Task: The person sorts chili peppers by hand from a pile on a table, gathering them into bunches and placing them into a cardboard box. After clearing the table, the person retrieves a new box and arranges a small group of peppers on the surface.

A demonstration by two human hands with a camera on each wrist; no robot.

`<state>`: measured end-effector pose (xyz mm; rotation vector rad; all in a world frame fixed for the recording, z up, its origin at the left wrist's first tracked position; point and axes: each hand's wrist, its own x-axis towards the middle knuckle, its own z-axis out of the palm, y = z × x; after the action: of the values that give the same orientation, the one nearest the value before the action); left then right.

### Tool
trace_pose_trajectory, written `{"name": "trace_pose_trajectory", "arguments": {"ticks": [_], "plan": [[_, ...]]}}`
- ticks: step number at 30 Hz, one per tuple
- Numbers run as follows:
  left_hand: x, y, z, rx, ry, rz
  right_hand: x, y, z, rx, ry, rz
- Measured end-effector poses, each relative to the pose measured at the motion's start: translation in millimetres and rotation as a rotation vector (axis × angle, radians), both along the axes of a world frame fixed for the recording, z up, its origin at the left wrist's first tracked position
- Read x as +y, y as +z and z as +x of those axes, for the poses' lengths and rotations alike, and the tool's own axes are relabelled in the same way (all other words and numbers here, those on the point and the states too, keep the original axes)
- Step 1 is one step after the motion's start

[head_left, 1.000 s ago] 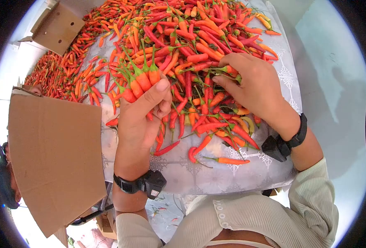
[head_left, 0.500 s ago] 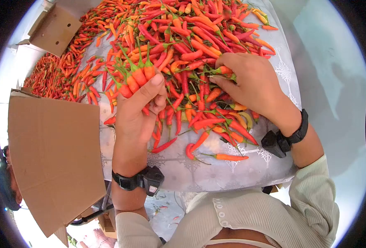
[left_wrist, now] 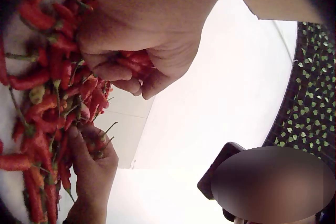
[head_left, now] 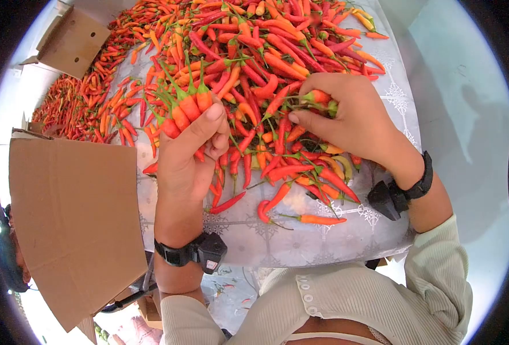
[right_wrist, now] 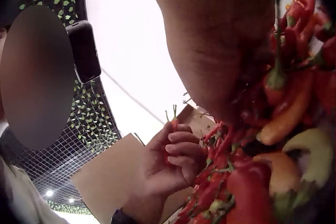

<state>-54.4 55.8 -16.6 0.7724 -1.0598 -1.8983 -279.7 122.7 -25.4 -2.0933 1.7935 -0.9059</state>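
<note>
In the head view the left hand (head_left: pixel 188 155) grips several red-orange chilies (head_left: pixel 189 107), green stems pointing up and away, thumb across them. The right hand (head_left: pixel 358 118) is over the chili pile (head_left: pixel 277 52), its thumb and fingers around a few chilies (head_left: pixel 316 98) whose green stem ends show. In the left wrist view, red chilies (left_wrist: pixel 137 62) lie inside the curled left hand (left_wrist: pixel 142 40), with the right hand (left_wrist: pixel 94 169) below it. The right wrist view shows the left hand (right_wrist: pixel 170 166) upright with stems above its fingertips; the right hand's own fingers are mostly hidden there.
A large cardboard flap (head_left: pixel 76 224) stands left of the table, and a smaller cardboard box (head_left: pixel 73 41) is at the upper left. Loose chilies (head_left: pixel 322 219) lie near the front of the patterned tablecloth (head_left: pixel 237 241). A pale wall (head_left: pixel 467 144) is on the right.
The chilies at the right hand's fingertips have turned, showing more of their stem ends. The left hand has shifted slightly left in the head view, still gripping its bunch.
</note>
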Motion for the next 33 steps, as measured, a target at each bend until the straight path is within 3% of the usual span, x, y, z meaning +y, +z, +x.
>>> {"name": "trace_pose_trajectory", "arguments": {"ticks": [6, 9, 12, 15, 20, 25, 33], "plan": [[0.2, 0.1, 0.2, -0.003, 0.025, 0.005, -1.7, 9.5, -5.2, -0.391, -0.109, 0.041], [-0.2, 0.7, 0.9, 0.004, 0.017, 0.007, -5.7, 5.0, -3.4, -0.764, -0.154, 0.009], [-0.3, 0.5, 1.0, 0.02, 0.003, 0.009, -4.5, 14.6, -4.4, -1.128, -0.226, 0.163], [0.0, -0.6, 3.5, -0.056, -0.023, -0.036, -6.1, 14.0, -11.5, -1.304, -0.174, 0.149], [13.1, 1.9, -5.8, -0.392, 0.015, -0.373, -9.7, 10.2, -20.8, -1.461, -0.213, 0.09], [12.1, -0.6, -4.1, -0.363, -0.011, -0.264, -8.3, 15.9, -28.0, -1.359, -0.157, 0.115], [12.0, -1.1, -7.2, -0.386, 0.027, -0.244, -9.3, 26.5, -56.1, -1.363, -0.321, -0.048]]}}
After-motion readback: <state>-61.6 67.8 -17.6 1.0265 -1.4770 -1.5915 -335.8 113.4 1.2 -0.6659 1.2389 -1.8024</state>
